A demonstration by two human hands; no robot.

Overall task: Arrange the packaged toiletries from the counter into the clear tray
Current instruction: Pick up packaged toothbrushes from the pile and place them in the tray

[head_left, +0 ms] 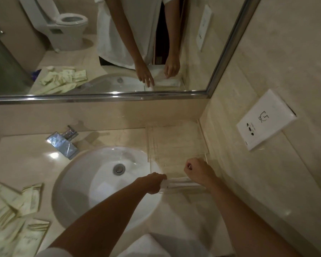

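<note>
Two bare forearms reach forward from the bottom edge and converge at the near end of the clear tray [176,138], which sits on the counter [26,160] to the right of the sink [93,182], its far end close to the back wall under the mirror [119,43].

Left hand [152,183]: arm crosses diagonally over the sink basin, wrist straight, knuckles up. Fingers are curled closed around the left end of a long white packet [180,183].

Right hand [199,170]: arm comes in from the lower right, wrist bent down and inward. Fingers are folded into a loose fist over the right end of the same packet; contact beneath the palm is hidden, but the packet runs directly under it and appears gripped.

Packet position: held level between both hands, lying crosswise at the tray's near edge. Whether it rests on the tray floor or is just above it cannot be told; the tray walls are transparent and faint.

Remaining stock: a loose pile of pale green packaged toiletries [13,216] lies on the counter at the far left, well apart from the tray, on the opposite side of the sink. A chrome faucet [63,143] stands behind the basin. A white wall outlet plate [265,119] is fixed to the right-hand wall.
</note>
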